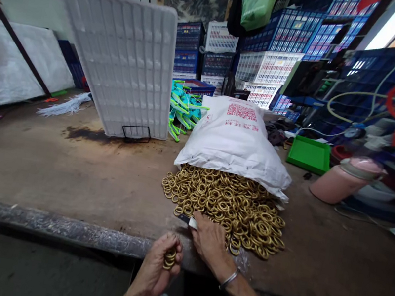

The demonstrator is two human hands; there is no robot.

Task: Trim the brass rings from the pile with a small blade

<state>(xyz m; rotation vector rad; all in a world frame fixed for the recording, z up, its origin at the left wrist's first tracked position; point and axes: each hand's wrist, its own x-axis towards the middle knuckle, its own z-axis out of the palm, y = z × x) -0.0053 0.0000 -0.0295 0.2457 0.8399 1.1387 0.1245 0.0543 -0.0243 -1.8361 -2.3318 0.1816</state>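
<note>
"What's held?"
"The left hand [158,264] curls around a few rings [169,259]; the right hand [209,241] grips a small black-and-white tool [192,223]."
"And the ring pile [224,205]?"
"On the surface [65,177], at the mouth of the white sack [236,141], beside the right hand."

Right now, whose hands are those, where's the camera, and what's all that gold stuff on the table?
They belong to a person; there's no robot. The picture comes from a camera on that person's head, looking forward and down. The left hand holds a few gold-coloured rings. The right hand holds a small tool with a dark end. The gold stuff on the table is a heap of rings at the open end of a white sack. A pink bottle is to the right.
</note>
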